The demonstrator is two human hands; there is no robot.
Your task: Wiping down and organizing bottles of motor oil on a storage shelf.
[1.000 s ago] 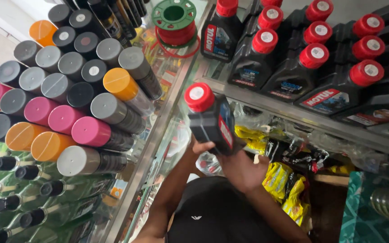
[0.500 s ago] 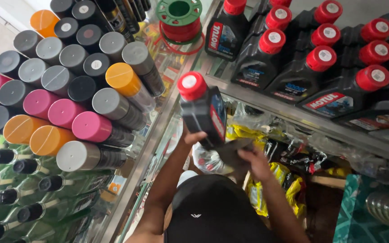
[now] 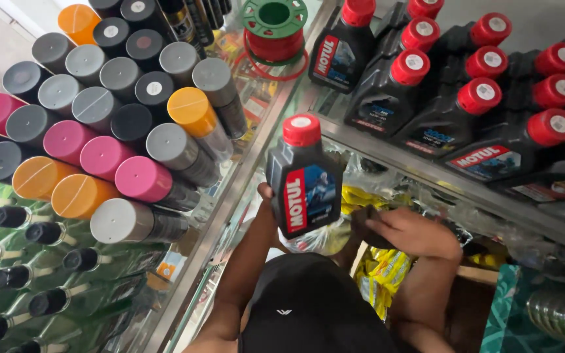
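Held bottle (image 3: 304, 180): glossy black plastic, smooth red cap, shiny paper label. Rag (image 3: 365, 222) at its 3 o'clock: dark matt cloth. Cans (image 3: 132, 131) at 9 o'clock: smooth plastic caps.

I see a metal shelf (image 3: 426, 171) carrying rows of black oil bottles (image 3: 426, 98) with red caps, beside a thread spool (image 3: 274, 29).

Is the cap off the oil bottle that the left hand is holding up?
No, the red cap sits on the neck of the black oil bottle held in the left hand.
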